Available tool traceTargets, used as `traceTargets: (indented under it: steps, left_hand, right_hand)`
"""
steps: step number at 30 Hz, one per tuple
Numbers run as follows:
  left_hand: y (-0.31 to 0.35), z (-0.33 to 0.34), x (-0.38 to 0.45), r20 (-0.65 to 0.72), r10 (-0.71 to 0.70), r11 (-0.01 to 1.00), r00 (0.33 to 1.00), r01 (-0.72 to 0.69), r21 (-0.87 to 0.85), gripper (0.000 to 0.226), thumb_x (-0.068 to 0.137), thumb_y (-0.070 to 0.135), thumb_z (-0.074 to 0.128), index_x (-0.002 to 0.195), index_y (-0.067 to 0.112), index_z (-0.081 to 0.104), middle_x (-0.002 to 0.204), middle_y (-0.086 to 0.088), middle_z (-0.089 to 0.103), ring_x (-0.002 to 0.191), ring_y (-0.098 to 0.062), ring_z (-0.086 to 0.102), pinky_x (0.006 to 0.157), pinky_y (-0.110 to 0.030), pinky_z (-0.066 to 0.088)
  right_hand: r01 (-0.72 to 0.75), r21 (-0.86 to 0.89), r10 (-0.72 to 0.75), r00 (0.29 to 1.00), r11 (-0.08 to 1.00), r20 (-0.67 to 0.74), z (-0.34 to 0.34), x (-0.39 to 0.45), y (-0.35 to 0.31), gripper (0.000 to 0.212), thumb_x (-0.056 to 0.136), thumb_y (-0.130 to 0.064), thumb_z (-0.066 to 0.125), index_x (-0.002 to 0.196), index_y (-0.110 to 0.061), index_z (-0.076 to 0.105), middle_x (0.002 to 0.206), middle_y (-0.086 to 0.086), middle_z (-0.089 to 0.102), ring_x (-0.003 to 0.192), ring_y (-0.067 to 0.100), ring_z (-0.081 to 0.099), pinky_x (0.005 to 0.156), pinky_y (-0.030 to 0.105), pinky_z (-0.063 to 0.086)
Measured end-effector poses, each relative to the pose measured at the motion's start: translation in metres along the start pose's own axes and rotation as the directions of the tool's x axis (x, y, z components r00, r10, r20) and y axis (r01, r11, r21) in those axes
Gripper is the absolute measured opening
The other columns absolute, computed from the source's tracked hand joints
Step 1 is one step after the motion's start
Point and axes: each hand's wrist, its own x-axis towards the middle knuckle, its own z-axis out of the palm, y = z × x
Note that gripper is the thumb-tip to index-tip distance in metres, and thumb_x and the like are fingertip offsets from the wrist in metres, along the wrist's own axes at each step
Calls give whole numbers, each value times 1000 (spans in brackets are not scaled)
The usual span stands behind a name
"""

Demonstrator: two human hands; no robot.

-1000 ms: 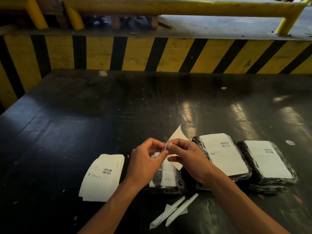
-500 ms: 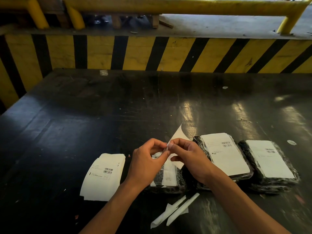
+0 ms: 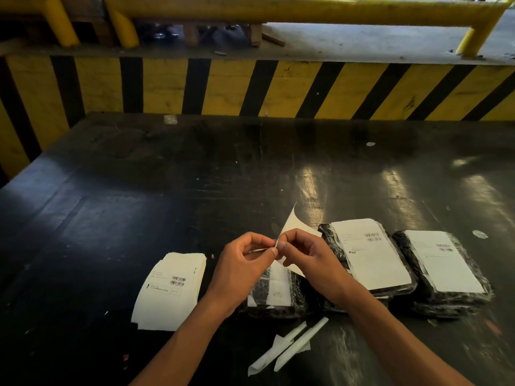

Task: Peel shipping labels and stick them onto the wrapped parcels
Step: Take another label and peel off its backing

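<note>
I see both hands, left hand (image 3: 239,266) and right hand (image 3: 309,257), pinching one label sheet (image 3: 291,225) above the unlabelled parcel (image 3: 274,291); the label stack (image 3: 170,291) lies left of this parcel.

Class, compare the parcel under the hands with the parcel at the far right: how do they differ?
The parcel under the hands shows only narrow white strips on top; the far-right parcel has a full label covering it. The first is partly hidden by the left hand and right hand; the second lies fully in view. Both are wrapped in dark plastic.
</note>
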Motion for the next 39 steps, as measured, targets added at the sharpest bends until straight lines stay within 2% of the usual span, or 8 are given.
traceTargets:
  steps: [6, 10, 14, 19, 23, 26, 32, 39]
  left_hand:
    - [-2, 2, -2, -45, 27, 1000, 999, -26, 17, 25, 81, 31, 75, 102, 19, 69, 100, 5, 75, 96, -8, 72, 87, -34, 60]
    - [-1, 4, -2, -58, 60, 996, 996, -57, 64, 24, 82, 31, 74, 103, 21, 68, 103, 6, 74, 97, -8, 71, 85, -36, 60]
    - [0, 4, -1, -58, 83, 993, 995, -77, 87, 24, 81, 33, 74, 102, 22, 68, 104, 7, 74, 98, -6, 71, 85, -36, 60]
    - [0, 4, 0, -51, 83, 993, 995, -78, 94, 21, 83, 28, 75, 102, 21, 69, 107, 7, 74, 100, -7, 71, 86, -39, 60]
    - [1, 2, 1, -8, 49, 998, 999, -49, 31, 18, 84, 24, 75, 100, 19, 69, 108, 6, 74, 100, -7, 71, 89, -40, 59]
    - [2, 1, 2, 16, 30, 999, 999, -30, 16, 17, 84, 24, 75, 99, 18, 70, 108, 7, 74, 100, -6, 71, 89, -37, 59]
    - [7, -1, 2, 20, 26, 1000, 999, -25, -14, 14, 85, 20, 73, 98, 16, 71, 100, 6, 76, 93, -3, 71, 80, -21, 58]
    - [5, 0, 2, 16, -13, 1000, 1000, 13, -7, 9, 87, 21, 72, 95, 17, 71, 103, 7, 75, 97, -7, 71, 89, -31, 58]
  right_hand:
    - [-96, 171, 98, 995, 981, -3, 2, -1, 2, 18, 96, -15, 59, 101, 0, 68, 97, 18, 71, 90, 19, 68, 89, 40, 56]
    - [-106, 187, 108, 994, 977, -3, 2, 0, 4, 17, 96, -15, 60, 97, -1, 69, 96, 17, 72, 90, 20, 68, 86, 36, 57]
    - [-105, 164, 106, 994, 981, 8, 2, 1, 3, 19, 97, -17, 59, 96, -1, 69, 92, 8, 72, 88, 14, 67, 82, 32, 55]
    - [-84, 100, 84, 996, 991, 3, 2, 2, 1, 21, 99, -18, 55, 96, -1, 67, 91, 13, 70, 84, 11, 62, 78, 29, 52]
    - [-70, 68, 70, 998, 995, -4, 2, 2, 1, 20, 99, -15, 54, 93, 0, 66, 83, -6, 70, 79, 9, 59, 75, 27, 51]
    - [-52, 49, 52, 999, 997, -11, 2, 1, 1, 21, 99, -16, 55, 93, 1, 66, 81, -11, 70, 76, 8, 57, 74, 24, 50]
    - [-4, 23, 4, 1000, 1000, 6, 0, 0, 1, 18, 99, -20, 56, 93, -7, 67, 83, 0, 64, 77, 11, 55, 73, 25, 48]
    - [10, 7, -10, 1000, 1000, 24, -3, -1, 7, 16, 98, -24, 58, 96, -12, 68, 93, 11, 68, 82, 13, 56, 78, 30, 47]
